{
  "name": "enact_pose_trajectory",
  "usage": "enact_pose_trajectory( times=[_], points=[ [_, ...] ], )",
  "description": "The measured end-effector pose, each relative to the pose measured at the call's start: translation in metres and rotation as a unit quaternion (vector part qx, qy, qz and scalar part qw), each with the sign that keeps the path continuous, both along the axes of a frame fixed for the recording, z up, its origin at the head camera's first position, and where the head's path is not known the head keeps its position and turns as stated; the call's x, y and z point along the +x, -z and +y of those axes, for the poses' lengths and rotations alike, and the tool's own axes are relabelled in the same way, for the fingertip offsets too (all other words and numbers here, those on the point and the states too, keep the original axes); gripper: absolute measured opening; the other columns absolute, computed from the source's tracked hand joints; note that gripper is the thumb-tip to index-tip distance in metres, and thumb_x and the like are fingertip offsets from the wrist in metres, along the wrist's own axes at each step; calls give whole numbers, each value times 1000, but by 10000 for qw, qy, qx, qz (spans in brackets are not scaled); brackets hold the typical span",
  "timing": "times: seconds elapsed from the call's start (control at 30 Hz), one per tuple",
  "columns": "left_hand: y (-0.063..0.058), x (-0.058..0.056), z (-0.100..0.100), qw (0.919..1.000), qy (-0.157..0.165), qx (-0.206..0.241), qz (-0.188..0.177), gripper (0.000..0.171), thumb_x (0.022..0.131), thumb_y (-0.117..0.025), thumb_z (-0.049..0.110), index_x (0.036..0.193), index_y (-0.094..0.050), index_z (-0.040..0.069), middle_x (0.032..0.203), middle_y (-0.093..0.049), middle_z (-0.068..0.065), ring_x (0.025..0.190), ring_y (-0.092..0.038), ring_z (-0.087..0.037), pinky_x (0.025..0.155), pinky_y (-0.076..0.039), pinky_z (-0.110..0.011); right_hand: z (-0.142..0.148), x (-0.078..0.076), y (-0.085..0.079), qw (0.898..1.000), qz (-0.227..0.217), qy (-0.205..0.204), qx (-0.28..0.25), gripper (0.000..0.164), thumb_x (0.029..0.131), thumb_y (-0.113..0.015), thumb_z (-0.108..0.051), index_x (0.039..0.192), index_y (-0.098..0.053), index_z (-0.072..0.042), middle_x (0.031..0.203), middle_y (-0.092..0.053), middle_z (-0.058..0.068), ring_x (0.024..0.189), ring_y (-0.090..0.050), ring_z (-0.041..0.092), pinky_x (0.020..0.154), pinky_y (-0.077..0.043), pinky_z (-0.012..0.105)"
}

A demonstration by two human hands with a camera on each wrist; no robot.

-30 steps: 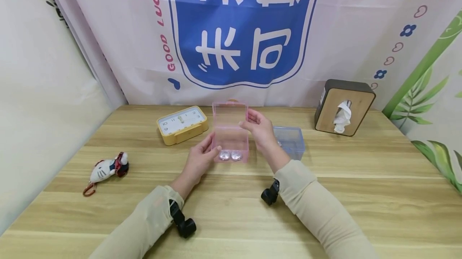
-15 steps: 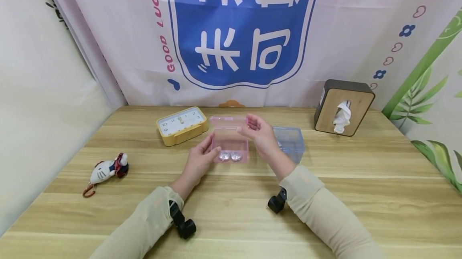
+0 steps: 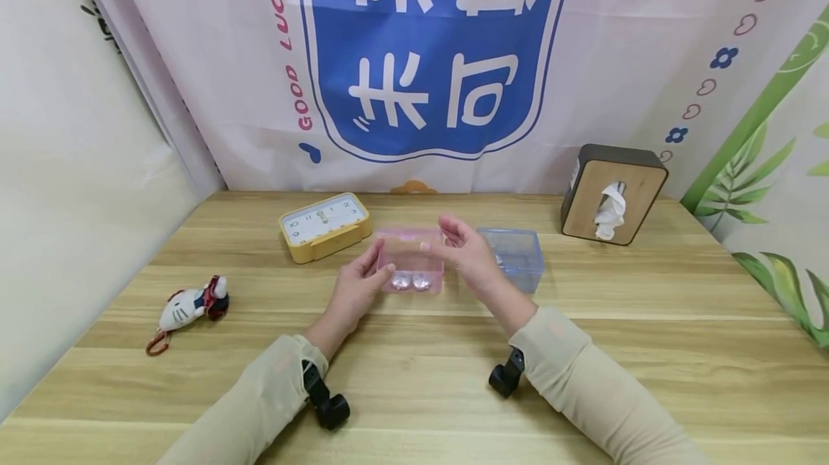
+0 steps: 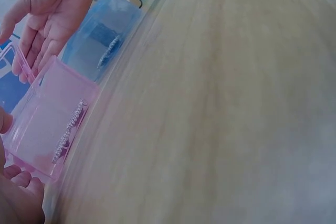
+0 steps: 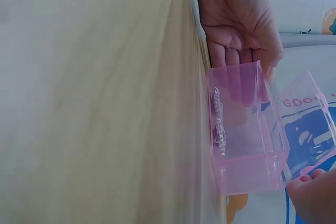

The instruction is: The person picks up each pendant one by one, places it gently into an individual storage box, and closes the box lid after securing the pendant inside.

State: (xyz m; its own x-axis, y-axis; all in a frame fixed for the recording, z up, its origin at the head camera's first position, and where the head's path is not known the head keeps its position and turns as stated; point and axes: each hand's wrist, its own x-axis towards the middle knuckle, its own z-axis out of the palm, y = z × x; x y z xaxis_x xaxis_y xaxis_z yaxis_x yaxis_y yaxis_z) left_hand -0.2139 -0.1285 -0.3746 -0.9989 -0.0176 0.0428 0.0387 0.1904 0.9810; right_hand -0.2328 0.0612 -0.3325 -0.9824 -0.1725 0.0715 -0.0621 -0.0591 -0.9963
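Observation:
A clear pink plastic box [image 3: 411,263] stands on the table with its hinged lid [image 5: 310,124] partly raised. Two round, silvery faceted pieces [image 3: 422,281] lie inside, near the front wall. My left hand [image 3: 352,286] holds the box by its left side, thumb at the front and fingers along the wall. At the right end of the lid, my right hand [image 3: 469,256] pinches the edge, its thumb over the lid. Just right of it stands a clear blue box [image 3: 526,256], partly hidden by that hand, with similar silvery pieces [image 4: 108,52] inside.
A yellow alarm clock [image 3: 326,226] lies behind the left hand. Far left is a white plush keychain [image 3: 190,307] with a red clip. A tissue box [image 3: 614,195] stands back right, before a printed cloth backdrop [image 3: 427,105].
The pink lid has swung down from upright toward the box, with the right hand moving along with it. The left hand has stayed at the box's left side.

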Motion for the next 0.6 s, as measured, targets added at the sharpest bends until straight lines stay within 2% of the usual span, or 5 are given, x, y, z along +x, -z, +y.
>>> enact_pose_trajectory(
  times=[0.17,0.43,0.6],
  points=[
    [-1,1,1,9999,9,2,-123,62,86,-63,11,141,-35,6,147,-33,-6,133,-37,-22,105,-35,-25,0,1,3,9999,-65,116,39,64,81,-66,-5,137,-36,4,142,-38,18,132,-36,29,112,-30,33],
    [-4,2,1,9994,33,144,-318,63,86,-63,11,142,-34,5,146,-35,-11,131,-39,-25,103,-38,-26,0,0,6,9996,-145,251,-8,63,80,-67,-2,136,-39,2,141,-41,17,131,-37,28,111,-31,32],
    [-8,0,-3,9987,-213,458,73,52,87,-58,8,136,-42,0,140,-44,-17,128,-44,-26,104,-40,-28,0,1,5,9996,-147,219,-84,65,79,-67,0,136,-38,3,141,-40,17,132,-36,28,112,-29,32]
  ],
)
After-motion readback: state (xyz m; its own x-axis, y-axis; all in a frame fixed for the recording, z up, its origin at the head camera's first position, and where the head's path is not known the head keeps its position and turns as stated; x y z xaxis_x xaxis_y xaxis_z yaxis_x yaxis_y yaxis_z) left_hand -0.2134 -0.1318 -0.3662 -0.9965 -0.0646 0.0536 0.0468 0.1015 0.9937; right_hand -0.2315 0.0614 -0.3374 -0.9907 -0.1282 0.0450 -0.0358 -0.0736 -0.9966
